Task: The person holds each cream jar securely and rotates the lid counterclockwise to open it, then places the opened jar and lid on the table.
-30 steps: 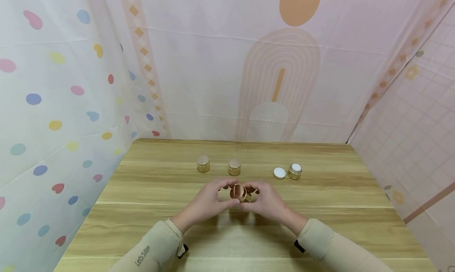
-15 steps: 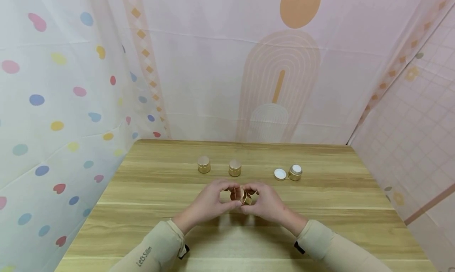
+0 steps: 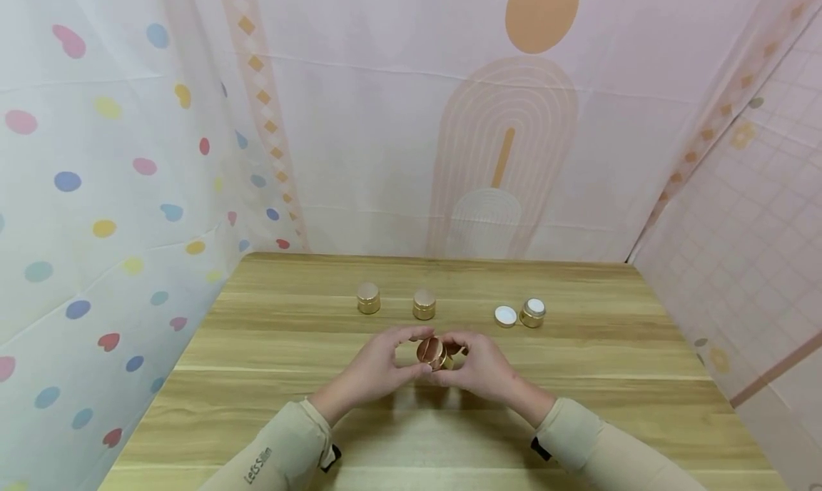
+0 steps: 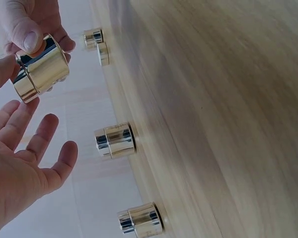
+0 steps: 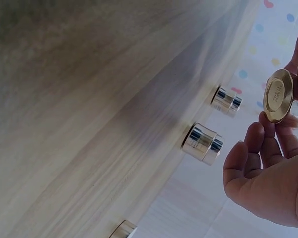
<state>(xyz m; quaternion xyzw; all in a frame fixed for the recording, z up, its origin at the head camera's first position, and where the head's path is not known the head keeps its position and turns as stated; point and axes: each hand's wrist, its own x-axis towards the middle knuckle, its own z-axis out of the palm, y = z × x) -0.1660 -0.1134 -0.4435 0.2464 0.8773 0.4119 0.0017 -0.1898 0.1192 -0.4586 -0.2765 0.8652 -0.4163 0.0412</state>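
A shiny gold cosmetic jar [image 3: 431, 352] is held tilted between both hands just above the table, its lid end turned left. My left hand [image 3: 379, 365] pinches the lid end between thumb and fingertips; its other fingers spread loosely in the left wrist view. My right hand [image 3: 483, 365] grips the base end, and the jar's round flat bottom [image 5: 278, 96] faces the right wrist camera. In the left wrist view the gold jar [image 4: 43, 69] shows a seam between lid and body. How tightly the lid sits cannot be told.
Two closed gold jars, a left one [image 3: 369, 299] and a middle one [image 3: 424, 305], stand behind my hands. Farther right are an upturned lid [image 3: 505, 316] with a white inside and a lidless jar [image 3: 533, 312] with a white top. Patterned curtains [image 3: 359, 155] border the wooden table [image 3: 270, 377].
The held jar tilts and turns slightly, with its lid end showing a little more now. Both hands keep their hold at nearly the same place. The other jars have not moved.
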